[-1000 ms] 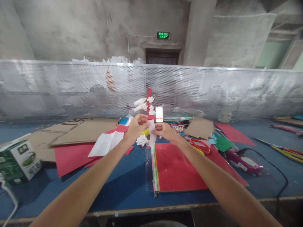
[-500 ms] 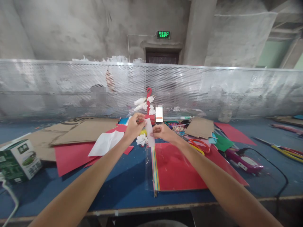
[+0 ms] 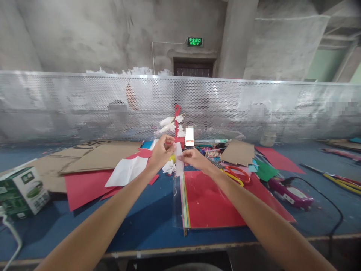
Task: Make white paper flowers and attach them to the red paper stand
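Observation:
A narrow strip of white paper [image 3: 179, 165] hangs upright between my hands over the middle of the table. My left hand [image 3: 163, 150] pinches its upper end, fingers closed. My right hand [image 3: 193, 157] grips its right edge lower down between thumb and fingertips. Just behind the strip, partly covered by it, lie a white paper flower [image 3: 169, 166] and something yellow [image 3: 172, 158]. Farther back stands a red hooked piece [image 3: 177, 110] with white paper flowers [image 3: 168, 121] on it, beside a phone [image 3: 190, 136] with a lit screen.
A clear-sleeved stack of red paper [image 3: 214, 203] lies in front. Scissors with red and yellow handles [image 3: 238, 174], a purple device [image 3: 291, 192] and its black cable are at right. Cardboard [image 3: 104, 156], a white sheet [image 3: 126, 171] and a green box [image 3: 24, 192] are at left.
The white paper strip has turned slightly and stands a little more upright, its upper end shifted right. Both hands keep hold of it in nearly the same place.

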Tool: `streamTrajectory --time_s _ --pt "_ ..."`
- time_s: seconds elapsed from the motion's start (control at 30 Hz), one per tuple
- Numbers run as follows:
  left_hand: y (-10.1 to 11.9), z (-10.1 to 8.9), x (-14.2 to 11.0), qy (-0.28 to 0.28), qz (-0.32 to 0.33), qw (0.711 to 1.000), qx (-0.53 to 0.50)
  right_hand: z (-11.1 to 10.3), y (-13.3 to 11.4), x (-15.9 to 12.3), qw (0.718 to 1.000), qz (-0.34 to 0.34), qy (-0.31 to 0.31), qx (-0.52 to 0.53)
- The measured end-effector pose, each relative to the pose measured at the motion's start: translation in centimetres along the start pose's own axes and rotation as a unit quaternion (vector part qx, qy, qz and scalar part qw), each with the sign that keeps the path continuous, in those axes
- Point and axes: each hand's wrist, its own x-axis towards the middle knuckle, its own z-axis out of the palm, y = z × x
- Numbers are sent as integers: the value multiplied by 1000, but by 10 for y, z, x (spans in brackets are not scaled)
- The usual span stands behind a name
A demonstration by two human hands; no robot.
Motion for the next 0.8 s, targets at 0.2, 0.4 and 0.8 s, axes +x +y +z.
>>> streamTrajectory --time_s 0.2,0.4,0.8 --pt "-1 1 -1 6 -1 1000 -5 0 3 1 999 -27 37 -27" --pt "0 2 -1 10 -9 1000 -6 3 3 1 1000 -1 24 15" --pt "4 -3 2 37 -20 999 -13 2 12 3 996 -13 -68 57"
